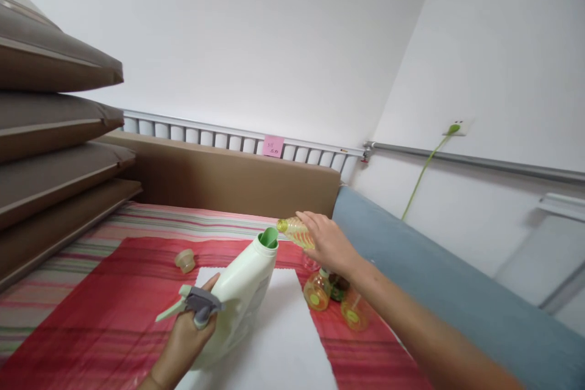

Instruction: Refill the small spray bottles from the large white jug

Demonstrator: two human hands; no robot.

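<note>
My left hand [194, 332] is closed against the side of a large white jug [242, 292], which leans to the right. A grey and pale green trigger sprayer head [201, 303] sits in that same hand. The jug's open mouth shows a green pouring spout [269, 237]. My right hand [331, 244] is wrapped round a small clear yellow bottle [296, 231], tipped on its side with its neck close to the jug's mouth. Whether liquid flows between them I cannot see. Below my right wrist stand several small bottles, including a yellow one [317, 292] and an orange one [354, 314].
A translucent cap [185, 261] lies on the red cloth [91, 304]. White paper [292, 341] lies under the jug. Brown cushions [55, 122] are stacked at left. A brown board [228, 186] and a radiator [201, 134] stand behind; a blue padded panel [411, 256] runs along the right.
</note>
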